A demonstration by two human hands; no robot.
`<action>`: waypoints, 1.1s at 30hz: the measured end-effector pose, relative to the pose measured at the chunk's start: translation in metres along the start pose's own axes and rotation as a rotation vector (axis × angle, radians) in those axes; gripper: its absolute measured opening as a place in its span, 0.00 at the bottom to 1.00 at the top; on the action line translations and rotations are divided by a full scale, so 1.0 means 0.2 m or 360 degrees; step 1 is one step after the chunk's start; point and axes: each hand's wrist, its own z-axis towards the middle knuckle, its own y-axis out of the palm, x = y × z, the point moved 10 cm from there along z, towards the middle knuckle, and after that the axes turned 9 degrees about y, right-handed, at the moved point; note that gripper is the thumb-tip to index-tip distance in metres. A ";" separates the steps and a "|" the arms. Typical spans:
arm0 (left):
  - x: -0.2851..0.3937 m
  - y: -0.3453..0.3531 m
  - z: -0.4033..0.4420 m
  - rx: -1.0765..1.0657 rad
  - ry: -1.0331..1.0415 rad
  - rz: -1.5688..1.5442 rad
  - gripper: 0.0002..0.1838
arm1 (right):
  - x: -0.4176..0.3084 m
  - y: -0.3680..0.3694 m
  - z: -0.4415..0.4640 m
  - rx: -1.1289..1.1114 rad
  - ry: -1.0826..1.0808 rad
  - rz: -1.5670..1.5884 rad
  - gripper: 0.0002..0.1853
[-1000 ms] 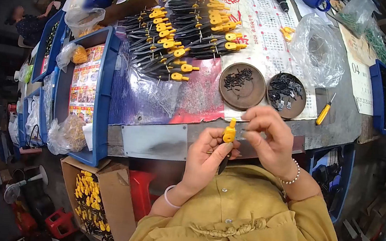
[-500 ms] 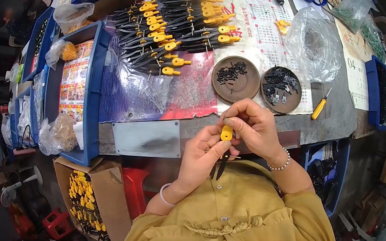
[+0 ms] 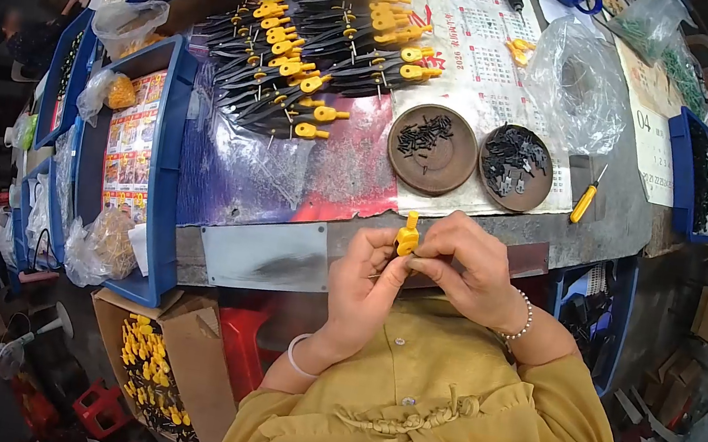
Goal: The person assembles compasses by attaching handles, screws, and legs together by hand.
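Note:
Between my hands, above the table's front edge, a yellow-headed part stands with its narrow tip up. My left hand is closed round its lower side. The fingers of my right hand are pinched together against the part's right side; what they grip is too small to make out. Beyond my hands are a round dish with small black pins and a second dish with black and metal clips. Many black parts with yellow heads lie in rows at the back left.
A blue tray stands on the left, above a cardboard box of yellow-headed parts. To the right are a yellow screwdriver, a plastic bag and a blue bin. Two people sit at the far left.
My right hand has gone from open beside the part to its top, then down to its right side, where its fingers are closed. The part has turned slightly. The whole view has shifted a little.

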 end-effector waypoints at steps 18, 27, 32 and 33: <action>0.05 0.03 -0.02 -0.0041 0.0270 0.0679 0.17 | 0.32 0.10 -0.12 0.0099 0.0779 0.0977 0.11; 0.07 0.07 -0.05 -0.0130 0.0280 0.0683 0.17 | 0.30 0.12 -0.12 -0.0174 0.1030 0.1331 0.19; 0.06 0.11 -0.07 -0.0177 0.0235 0.0631 0.16 | 0.38 0.13 -0.16 -0.0366 0.1241 0.1319 0.17; 0.06 0.11 -0.07 -0.0169 0.0236 0.0621 0.16 | 0.37 0.13 -0.16 -0.0376 0.1204 0.1311 0.16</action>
